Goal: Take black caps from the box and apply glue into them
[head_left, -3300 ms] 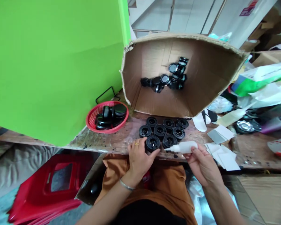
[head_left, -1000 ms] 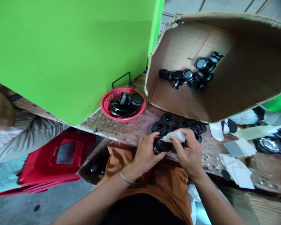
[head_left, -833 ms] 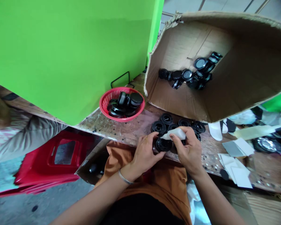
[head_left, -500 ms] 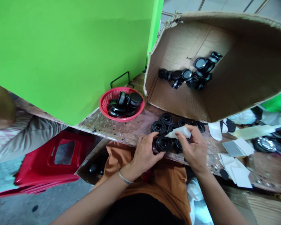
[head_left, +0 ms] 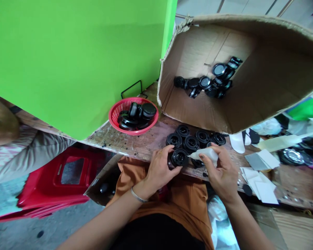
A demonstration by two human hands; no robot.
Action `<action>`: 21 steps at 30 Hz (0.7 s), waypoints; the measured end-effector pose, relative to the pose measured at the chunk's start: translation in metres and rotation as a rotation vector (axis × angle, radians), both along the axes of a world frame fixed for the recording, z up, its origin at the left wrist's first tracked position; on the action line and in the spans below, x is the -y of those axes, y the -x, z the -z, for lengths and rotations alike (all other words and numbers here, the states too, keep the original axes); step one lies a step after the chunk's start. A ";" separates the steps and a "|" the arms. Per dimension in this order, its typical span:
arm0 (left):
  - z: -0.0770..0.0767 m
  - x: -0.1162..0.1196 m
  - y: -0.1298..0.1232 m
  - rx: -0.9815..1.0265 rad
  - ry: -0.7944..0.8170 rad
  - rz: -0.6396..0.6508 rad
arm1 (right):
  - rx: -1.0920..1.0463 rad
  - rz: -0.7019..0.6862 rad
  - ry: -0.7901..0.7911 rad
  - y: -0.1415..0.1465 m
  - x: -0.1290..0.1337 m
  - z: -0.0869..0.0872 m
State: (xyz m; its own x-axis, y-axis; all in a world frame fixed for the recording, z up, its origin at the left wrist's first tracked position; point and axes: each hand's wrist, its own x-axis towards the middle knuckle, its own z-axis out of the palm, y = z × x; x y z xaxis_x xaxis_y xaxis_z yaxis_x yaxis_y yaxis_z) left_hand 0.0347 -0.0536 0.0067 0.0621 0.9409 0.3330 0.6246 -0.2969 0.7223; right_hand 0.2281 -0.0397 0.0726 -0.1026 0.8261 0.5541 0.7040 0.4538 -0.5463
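My left hand (head_left: 160, 166) grips a round black ringed part (head_left: 179, 158) at the table's near edge, thumb and fingers around its left side. In my right hand (head_left: 223, 170) is a small white squeeze bottle (head_left: 207, 155), held tilted with its narrow tip pointing left at the right rim of that part. Whether the tip touches it, I cannot tell. Several similar black round parts (head_left: 191, 143) stand close together just behind, and one (head_left: 197, 162) is partly hidden beneath the bottle.
A red basket (head_left: 112, 118) of black round pieces stands left on the wooden table (head_left: 101, 141). Behind the parts, a cardboard box (head_left: 195, 119) lies open toward me with more pieces. White cards (head_left: 266, 192) lie right. A green panel (head_left: 75, 62) and another person's leg (head_left: 52, 149) are left.
My right hand has moved the bottle right and slightly down, so its tip has gone from the part's top to its right side. My left hand keeps its grip.
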 end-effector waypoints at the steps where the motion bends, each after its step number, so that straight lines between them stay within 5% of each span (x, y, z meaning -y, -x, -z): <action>1: 0.000 0.000 0.000 0.000 0.000 0.000 | 0.009 -0.004 -0.009 -0.001 0.002 0.000; 21: -0.001 0.000 0.000 0.014 0.040 0.016 | -0.137 0.013 0.180 0.008 0.018 -0.002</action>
State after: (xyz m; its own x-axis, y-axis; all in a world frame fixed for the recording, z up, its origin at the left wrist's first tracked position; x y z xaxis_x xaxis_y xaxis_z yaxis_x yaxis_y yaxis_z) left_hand 0.0342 -0.0538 0.0074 0.0730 0.9525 0.2957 0.6099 -0.2772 0.7424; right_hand 0.2197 -0.0575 0.0749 -0.0255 0.9139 0.4052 0.6229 0.3315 -0.7086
